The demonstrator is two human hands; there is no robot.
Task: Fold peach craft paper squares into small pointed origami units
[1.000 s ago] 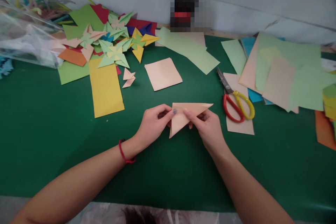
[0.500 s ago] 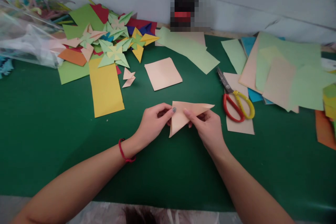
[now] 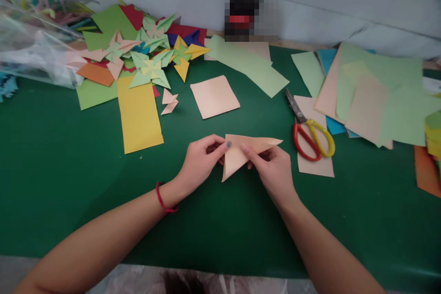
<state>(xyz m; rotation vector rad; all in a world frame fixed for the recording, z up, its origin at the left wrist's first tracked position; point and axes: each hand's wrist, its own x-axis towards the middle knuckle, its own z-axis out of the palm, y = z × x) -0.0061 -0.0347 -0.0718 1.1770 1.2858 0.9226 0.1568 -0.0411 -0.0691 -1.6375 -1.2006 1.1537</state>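
Note:
A pale peach paper (image 3: 234,156), folded into a triangle, is held in the air between my two hands. My left hand (image 3: 205,154) pinches its left corner, thumb on top and fingers behind. On the right side my right hand (image 3: 272,163) grips the lower slanted edge, its thumb pressed on the front face. One point of the triangle reaches right past the right hand, another hangs down. Beyond the hands lie a stack of square peach paper (image 3: 215,97) and a small folded peach piece (image 3: 169,102).
Scissors (image 3: 306,128) with red and yellow handles lie on a pinkish paper strip at right. Loose sheets (image 3: 399,96) pile up behind them. Folded paper stars (image 3: 150,70) and a yellow sheet (image 3: 140,117) lie at left, near a clear plastic bag (image 3: 37,55).
Almost nothing differs. Both hands keep the same hold on the folded paper, and the whole view has shifted very slightly.

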